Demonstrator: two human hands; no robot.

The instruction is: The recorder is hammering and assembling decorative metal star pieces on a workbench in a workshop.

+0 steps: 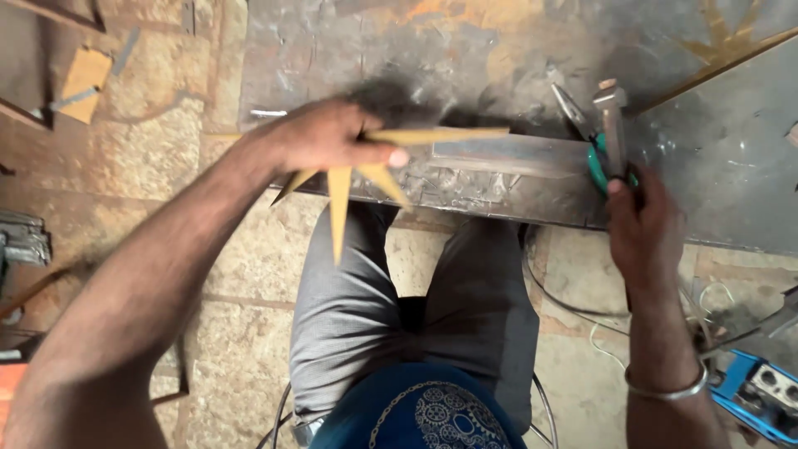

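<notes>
My left hand (328,137) grips a golden star-shaped metal piece (341,204) with long pointed arms, held over the near edge of a scorched steel work plate (499,50); the hand and star are motion-blurred. One arm of the star reaches right over a flat steel bar (515,156) lying on the plate. My right hand (644,229) is closed on a small hammer (613,125), its head pointing away from me. Green-handled pliers (582,125) lie on the plate just left of the hammer, touching my fingers.
Another golden star (727,37) rests on the plate's far right corner. Stone-tile floor lies below, with my grey-trousered legs (416,299). A blue machine (761,395) and loose wires sit at lower right. Wood scraps (83,79) lie at upper left.
</notes>
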